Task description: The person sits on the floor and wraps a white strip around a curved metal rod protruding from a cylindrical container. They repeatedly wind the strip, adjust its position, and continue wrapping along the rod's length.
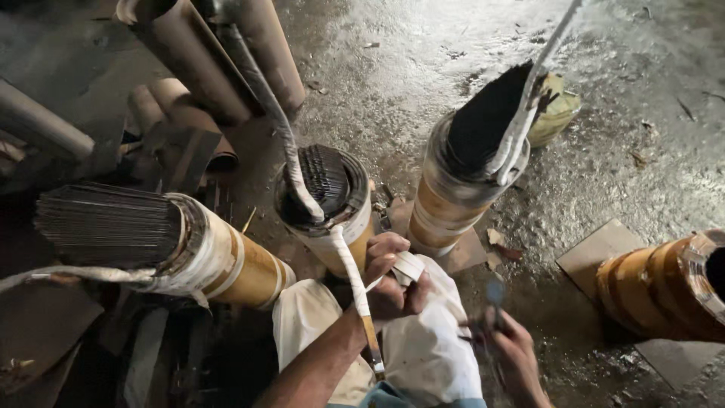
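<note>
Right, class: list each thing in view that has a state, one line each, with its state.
left hand: gripping white tape
right hand: blurred, holding a small tool
middle coil: upright, tape-wrapped lead attached
right coil: upright, taped lead rising
left coil: lying sideways

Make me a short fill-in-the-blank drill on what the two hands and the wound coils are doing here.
1. The left hand grips a strip of ____ tape.
2. The middle coil stands ____ on the floor.
3. The coil at the left lies on its ____.
4. The right hand looks ____ in the picture.

Missing words: white; upright; side; blurred
</note>
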Demonstrator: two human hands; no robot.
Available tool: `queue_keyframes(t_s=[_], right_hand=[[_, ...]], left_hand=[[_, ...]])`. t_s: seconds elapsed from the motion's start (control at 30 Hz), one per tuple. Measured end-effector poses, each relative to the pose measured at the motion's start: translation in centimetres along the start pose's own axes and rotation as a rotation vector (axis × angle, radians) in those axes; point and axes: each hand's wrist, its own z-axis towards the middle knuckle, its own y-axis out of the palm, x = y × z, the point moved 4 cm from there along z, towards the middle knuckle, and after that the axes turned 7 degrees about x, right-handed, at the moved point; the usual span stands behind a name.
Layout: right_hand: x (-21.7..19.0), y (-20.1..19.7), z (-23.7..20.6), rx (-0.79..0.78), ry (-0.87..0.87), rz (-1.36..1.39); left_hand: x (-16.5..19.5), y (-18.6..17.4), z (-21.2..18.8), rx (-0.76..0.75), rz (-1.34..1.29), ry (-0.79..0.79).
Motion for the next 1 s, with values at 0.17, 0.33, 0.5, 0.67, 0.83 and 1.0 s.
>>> queue_keyframes(t_s=[0.17,0.33,0.5,0.67,0.83,1.0], right_hand=[[-1.9,5.5,-5.5,-0.426,0.076,0.158],[0.6,11.3,-7.1,-0.491,0.186,0.018],[1.6,11.6,-5.8,-0.354,0.099,-0.256],[2.8,12.4,-4.9,-0.411,0.154,-0.187],[3.2,13.4,-4.8,-0.430,0.131,-0.005],[0.6,13.7,-4.7,-0.398,-0.203,-0.135]], left_hand=[[-0.2,0.0,1.6,0.028,0.005,0.187],[-0.9,-2.0,2.2,-0.123,0.018,0.135],[-1.8,-2.2,2.4,-0.128,0.061,0.176],[-1.9,-2.7,2.1,-0.167,0.062,0.171],[-2.0,-3.1,1.9,-0.175,0.072,0.189],[-2.5,-3.0,1.6,-0.161,0.065,0.202]])
